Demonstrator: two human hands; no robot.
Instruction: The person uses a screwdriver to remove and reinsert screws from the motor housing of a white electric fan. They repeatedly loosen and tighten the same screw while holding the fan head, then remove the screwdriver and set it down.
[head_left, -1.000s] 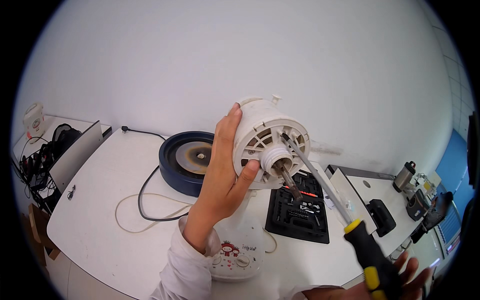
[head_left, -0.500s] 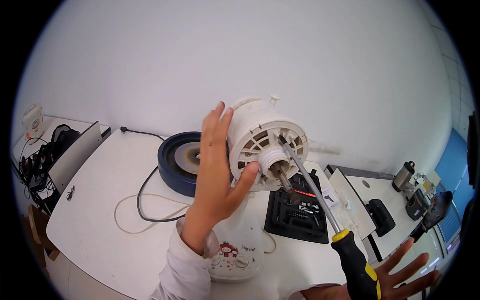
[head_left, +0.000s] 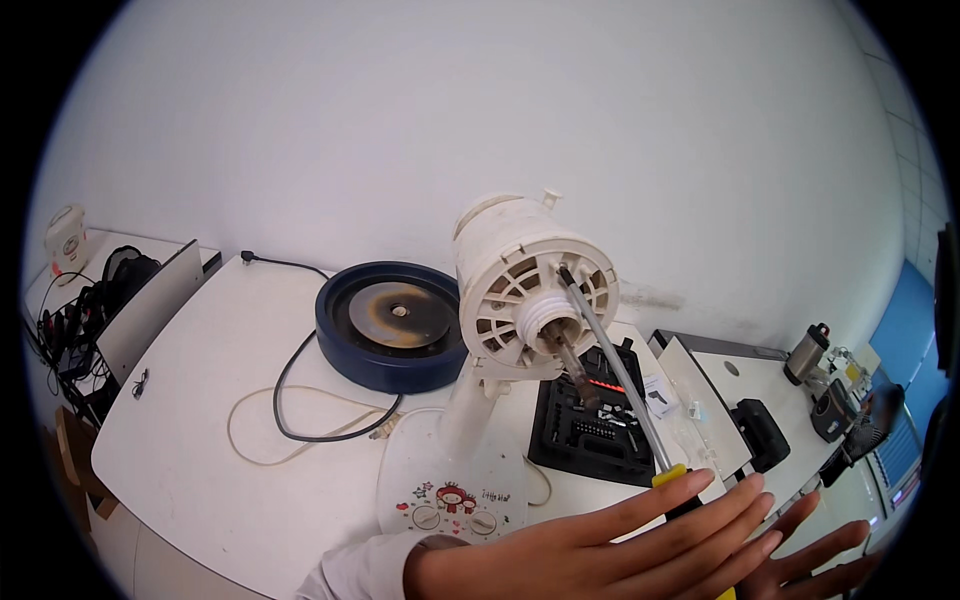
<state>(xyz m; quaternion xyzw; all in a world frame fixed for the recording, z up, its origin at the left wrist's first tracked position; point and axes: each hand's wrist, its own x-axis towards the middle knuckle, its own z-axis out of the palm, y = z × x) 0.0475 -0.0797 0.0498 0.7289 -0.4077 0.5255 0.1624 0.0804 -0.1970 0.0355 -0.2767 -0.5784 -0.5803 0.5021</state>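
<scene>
A white fan's motor housing (head_left: 510, 235) sits on its stand (head_left: 410, 470), with a vented front and a protruding metal spindle (head_left: 570, 355). A long screwdriver (head_left: 613, 352) has its tip at a hole in the upper front of the housing; its black-and-yellow handle slopes down to the lower right. My left hand (head_left: 610, 555) lies over the handle with fingers stretched out. My right hand (head_left: 800, 560) is just beyond the handle at the lower right edge, fingers spread. Much of the handle is hidden by my hands.
A dark blue round appliance with a scorched plate (head_left: 385, 365) is behind the stand, among cables (head_left: 300, 433). A black tool case (head_left: 555, 440) lies right of it. Side tables hold tangled electronics (head_left: 90, 300) and a steel flask (head_left: 805, 355). A person (head_left: 870, 430) is at the far right.
My left hand has left the motor housing and moved down and right onto the screwdriver handle. The screwdriver's handle has shifted left, with its tip staying at the housing.
</scene>
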